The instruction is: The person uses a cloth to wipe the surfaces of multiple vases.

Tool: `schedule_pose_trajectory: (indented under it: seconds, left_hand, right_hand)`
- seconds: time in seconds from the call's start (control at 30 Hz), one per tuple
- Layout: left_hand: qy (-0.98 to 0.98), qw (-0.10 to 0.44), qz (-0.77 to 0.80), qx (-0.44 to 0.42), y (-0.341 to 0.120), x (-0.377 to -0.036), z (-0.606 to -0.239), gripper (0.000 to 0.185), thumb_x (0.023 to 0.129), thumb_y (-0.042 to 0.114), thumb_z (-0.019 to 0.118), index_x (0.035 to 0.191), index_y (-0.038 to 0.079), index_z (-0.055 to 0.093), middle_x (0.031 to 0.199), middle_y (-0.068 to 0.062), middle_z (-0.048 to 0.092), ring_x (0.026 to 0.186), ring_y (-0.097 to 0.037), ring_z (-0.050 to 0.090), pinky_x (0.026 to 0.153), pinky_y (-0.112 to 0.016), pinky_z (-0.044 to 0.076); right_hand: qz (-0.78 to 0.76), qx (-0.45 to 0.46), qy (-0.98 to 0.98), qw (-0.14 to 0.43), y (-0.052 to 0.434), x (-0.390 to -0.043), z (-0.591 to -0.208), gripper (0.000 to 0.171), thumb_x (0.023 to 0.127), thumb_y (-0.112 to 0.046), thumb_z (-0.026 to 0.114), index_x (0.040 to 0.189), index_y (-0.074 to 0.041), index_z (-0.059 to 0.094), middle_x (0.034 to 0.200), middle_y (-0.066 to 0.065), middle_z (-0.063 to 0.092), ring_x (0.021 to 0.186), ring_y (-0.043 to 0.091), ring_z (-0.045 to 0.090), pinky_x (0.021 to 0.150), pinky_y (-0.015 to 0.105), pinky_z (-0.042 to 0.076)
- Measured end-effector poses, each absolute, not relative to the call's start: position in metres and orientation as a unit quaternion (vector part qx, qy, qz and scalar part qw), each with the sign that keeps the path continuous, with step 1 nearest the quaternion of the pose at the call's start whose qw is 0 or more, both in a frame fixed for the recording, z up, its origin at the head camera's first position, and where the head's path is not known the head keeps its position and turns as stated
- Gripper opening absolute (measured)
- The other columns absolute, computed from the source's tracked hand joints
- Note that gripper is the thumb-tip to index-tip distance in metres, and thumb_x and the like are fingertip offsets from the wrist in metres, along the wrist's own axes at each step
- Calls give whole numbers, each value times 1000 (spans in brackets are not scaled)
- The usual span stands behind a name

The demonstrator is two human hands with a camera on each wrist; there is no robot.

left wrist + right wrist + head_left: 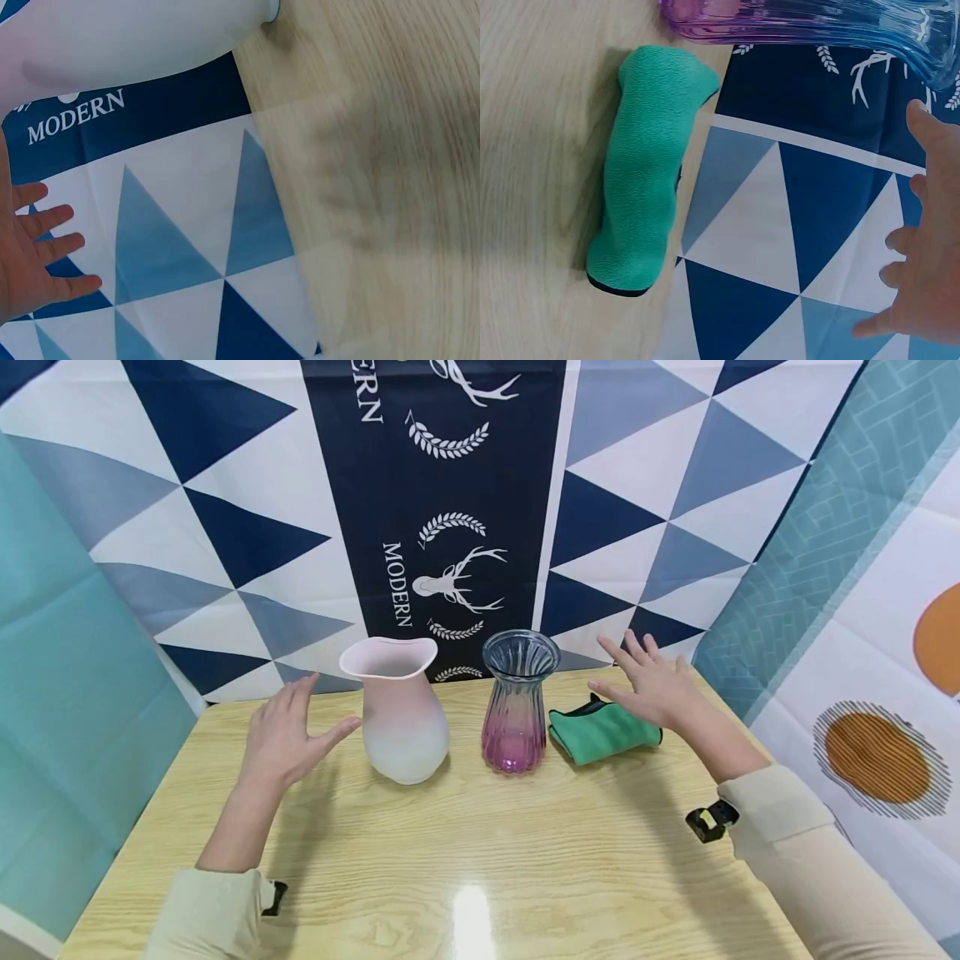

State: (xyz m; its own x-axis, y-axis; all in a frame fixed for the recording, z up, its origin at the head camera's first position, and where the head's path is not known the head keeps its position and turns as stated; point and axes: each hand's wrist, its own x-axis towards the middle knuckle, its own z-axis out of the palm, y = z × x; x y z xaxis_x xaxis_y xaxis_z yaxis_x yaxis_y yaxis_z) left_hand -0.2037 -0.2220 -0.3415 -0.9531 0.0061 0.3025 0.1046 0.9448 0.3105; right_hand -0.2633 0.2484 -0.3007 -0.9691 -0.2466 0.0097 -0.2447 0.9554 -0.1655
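A frosted vase (406,727), pink at the wavy rim and white below, stands upright on the wooden table. To its right is a ribbed glass vase (514,710), blue at the top and purple at the base. Beside that lies a folded green cloth (607,732) with black edging, also seen in the right wrist view as a green roll (645,172). My left hand (288,735) hovers left of the frosted vase, fingers extended and thumb toward it, holding nothing. Above the green cloth, my right hand (652,689) is spread and holds nothing.
The wooden table (420,852) reaches back to a patterned cloth backdrop (450,510) close behind the vases. Teal cloth (82,677) hangs along the left side, and a white cloth with orange circles (847,693) along the right.
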Motion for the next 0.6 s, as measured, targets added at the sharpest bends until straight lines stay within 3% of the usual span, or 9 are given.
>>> schedule_pose_trajectory:
  seconds: [0.13,0.3,0.6]
  left_hand:
    - [-954,140,-261,-49,-222,-208,-350,85,84,63,53,144,5,32,143,-23,38,131,-43,35,103,-64,30]
    - [-914,112,-384,-64,-223,-211,-363,76,88,52,56,145,8,31,145,-18,38,134,-38,33,105,-62,29]
    - [-874,126,-461,-87,-216,-216,-378,72,87,40,65,143,8,34,141,-16,43,130,-34,40,105,-53,33]
  right_hand:
    - [-101,-143,984,20,250,-264,-309,77,89,-67,36,150,-33,3,156,22,2,142,45,1,100,77,3]
    - [-106,-157,981,45,250,-266,-326,78,90,-65,37,151,-26,8,155,25,6,140,47,6,101,76,9]
    - [-99,-174,978,59,248,-266,-353,82,87,-67,41,150,-18,20,152,27,17,138,48,17,98,77,18]
